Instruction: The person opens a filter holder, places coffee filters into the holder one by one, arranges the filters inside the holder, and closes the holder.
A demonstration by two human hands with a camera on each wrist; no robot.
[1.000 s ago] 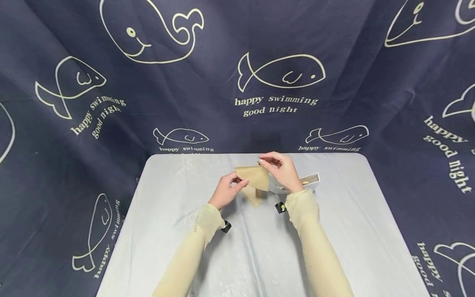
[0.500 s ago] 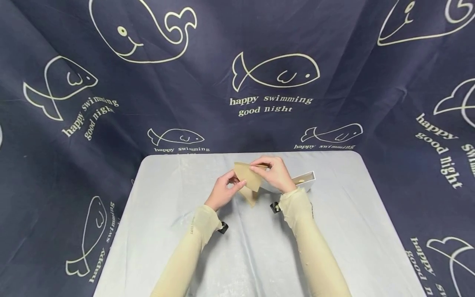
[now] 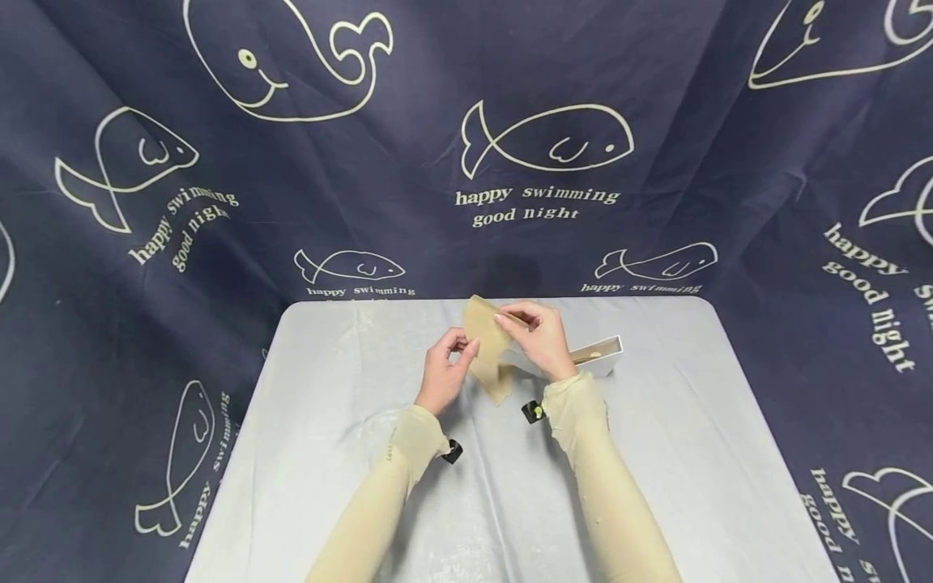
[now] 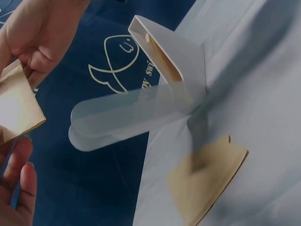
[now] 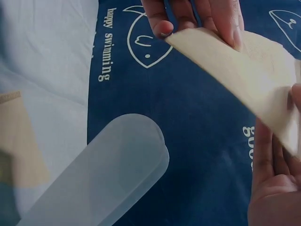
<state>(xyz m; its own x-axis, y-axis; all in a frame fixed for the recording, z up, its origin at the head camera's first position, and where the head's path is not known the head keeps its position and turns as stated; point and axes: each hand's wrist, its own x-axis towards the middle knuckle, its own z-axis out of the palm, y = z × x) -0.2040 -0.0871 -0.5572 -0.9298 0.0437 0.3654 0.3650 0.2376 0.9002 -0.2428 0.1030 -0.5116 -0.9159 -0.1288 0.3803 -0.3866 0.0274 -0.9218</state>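
Observation:
Raised over the table, a tan paper coffee filter [image 3: 483, 324] is stretched between both hands. My left hand [image 3: 442, 368] pinches its left edge between thumb and fingers. At the upper right edge, my right hand [image 3: 543, 340] pinches the same filter. The right wrist view shows the held filter [image 5: 235, 70] with one long straight edge. Below the hands, a second tan coffee filter [image 4: 207, 176] lies on the table. Its crimped edge shows in the right wrist view. Beside the right hand stands a white box [image 3: 608, 356], partly hidden by that hand, with tan paper inside.
A frosted plastic piece [image 4: 127, 115] with rounded ends reaches out from the box. The pale cloth-covered table [image 3: 350, 380] has its far edge close behind the hands, against a dark blue curtain [image 3: 394, 162] with fish drawings. Black wrist cameras [image 3: 534, 411] sit under the sleeves.
The held filter has turned from lying broad and flat to standing more upright, with its top corner higher. My right hand has come closer to the left hand.

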